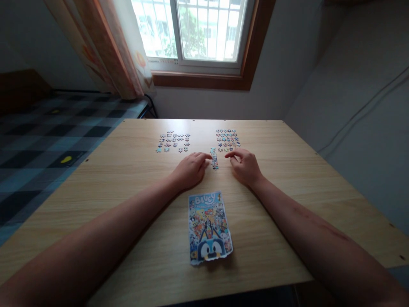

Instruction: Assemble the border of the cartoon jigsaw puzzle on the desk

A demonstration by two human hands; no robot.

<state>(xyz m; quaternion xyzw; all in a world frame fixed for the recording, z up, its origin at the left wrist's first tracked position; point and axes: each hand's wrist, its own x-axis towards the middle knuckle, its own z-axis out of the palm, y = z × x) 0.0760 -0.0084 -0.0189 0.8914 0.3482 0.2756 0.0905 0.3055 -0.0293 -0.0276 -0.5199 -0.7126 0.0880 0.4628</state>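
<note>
A narrow strip of joined jigsaw puzzle pieces (pixel 214 159) lies on the table between my hands. My left hand (pixel 192 168) rests to its left, fingers stretched forward, the fingertips at or touching the strip's left edge. On the other side, my right hand (pixel 245 166) sits a little apart from the strip. Its index finger points left, the thumb is slightly below it, and the other fingers are curled; no piece shows between them. Closer to me lies a "Bluey" picture sheet (pixel 211 226) with a torn lower edge and many small cartoon figures.
Loose puzzle pieces (pixel 174 138) are spread at the far left, and a tighter group of pieces in rows (pixel 227 140) lies at the far right. The wooden table (pixel 140 230) reaches towards a window (pixel 207 34). A bed with a checked cover (pixel 57 145) stands at left.
</note>
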